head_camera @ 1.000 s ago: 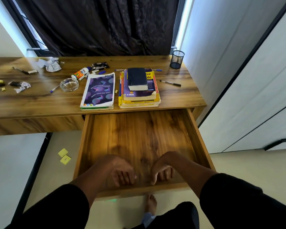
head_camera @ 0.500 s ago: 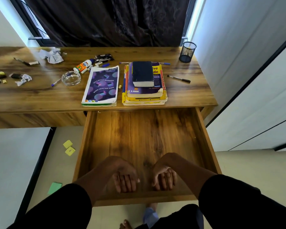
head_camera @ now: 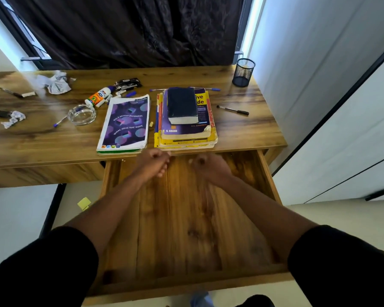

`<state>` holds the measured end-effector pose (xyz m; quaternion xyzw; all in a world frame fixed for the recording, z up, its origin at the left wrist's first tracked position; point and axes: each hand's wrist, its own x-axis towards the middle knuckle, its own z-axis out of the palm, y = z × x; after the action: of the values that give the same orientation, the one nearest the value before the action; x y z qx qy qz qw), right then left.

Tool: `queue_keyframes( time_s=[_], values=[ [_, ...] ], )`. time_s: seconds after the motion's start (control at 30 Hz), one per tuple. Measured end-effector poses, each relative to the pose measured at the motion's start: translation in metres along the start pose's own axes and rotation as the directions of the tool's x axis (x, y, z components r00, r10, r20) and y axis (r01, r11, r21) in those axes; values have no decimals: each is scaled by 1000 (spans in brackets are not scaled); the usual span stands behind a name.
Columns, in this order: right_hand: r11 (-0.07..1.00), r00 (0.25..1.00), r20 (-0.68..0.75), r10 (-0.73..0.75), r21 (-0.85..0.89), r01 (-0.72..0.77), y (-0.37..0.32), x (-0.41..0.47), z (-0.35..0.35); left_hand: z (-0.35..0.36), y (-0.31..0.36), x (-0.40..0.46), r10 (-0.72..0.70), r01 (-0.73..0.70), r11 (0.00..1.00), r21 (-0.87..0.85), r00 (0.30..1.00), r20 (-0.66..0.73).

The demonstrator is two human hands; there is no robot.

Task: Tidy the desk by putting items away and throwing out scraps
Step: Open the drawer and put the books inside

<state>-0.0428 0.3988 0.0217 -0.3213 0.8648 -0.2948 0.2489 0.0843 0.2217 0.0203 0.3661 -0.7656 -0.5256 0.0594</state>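
The wooden drawer [head_camera: 268, 173] under the desk [head_camera: 42, 142] stands pulled far out with nothing inside. My left hand [head_camera: 154, 163] and my right hand [head_camera: 208, 168] hover over its back part, just before the desk edge, both blurred, fingers loosely bent, holding nothing. Right beyond them lie a purple notebook [head_camera: 125, 124] and a stack of books [head_camera: 186, 120] topped by a dark thick book [head_camera: 181, 105]. Further left sit a glue bottle [head_camera: 98, 97], a glass ashtray [head_camera: 82, 114], crumpled paper [head_camera: 56, 83] and a small paper scrap [head_camera: 12, 120].
A black mesh pen cup [head_camera: 243, 72] stands at the desk's back right corner, and a black pen [head_camera: 233, 110] lies right of the books. Blue pens [head_camera: 59, 121] are scattered about. Yellow sticky notes [head_camera: 84, 203] lie on the floor. White cabinet doors [head_camera: 341, 129] close off the right.
Both hands have left the drawer's front edge and moved forward over the drawer to the desk edge. The view has shifted closer to the desk.
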Motion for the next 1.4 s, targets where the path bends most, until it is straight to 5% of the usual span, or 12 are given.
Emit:
queue_keyframes(
  time_s=[0.1,0.17,0.33,0.5,0.67,0.83,1.07,1.4],
  values=[
    [999,947,-319,44,40,-33,-12,34,-30,-4,26,27,128,-118,992,53,956,-265],
    [997,923,-380,67,55,-50,-16,59,-46,-3,40,46,108,-97,994,52,944,-312],
    [991,964,-239,120,82,-104,-19,111,-68,-2,48,97,-49,59,997,43,978,-204],
    [922,979,-58,197,351,-164,-15,156,-62,10,48,123,-173,173,985,-12,967,-185],
    [922,966,-85,245,328,-205,-13,181,-61,18,57,134,-236,235,971,-30,943,-237],
    [885,960,-28,280,394,-247,-7,191,-62,8,57,149,-333,279,911,-304,932,-141],
    [892,930,-37,367,297,-340,8,170,-65,17,58,143,-362,370,871,-323,928,86],
    [816,898,29,440,406,-412,28,122,-55,29,57,92,-376,395,878,-270,919,122]
  ],
)
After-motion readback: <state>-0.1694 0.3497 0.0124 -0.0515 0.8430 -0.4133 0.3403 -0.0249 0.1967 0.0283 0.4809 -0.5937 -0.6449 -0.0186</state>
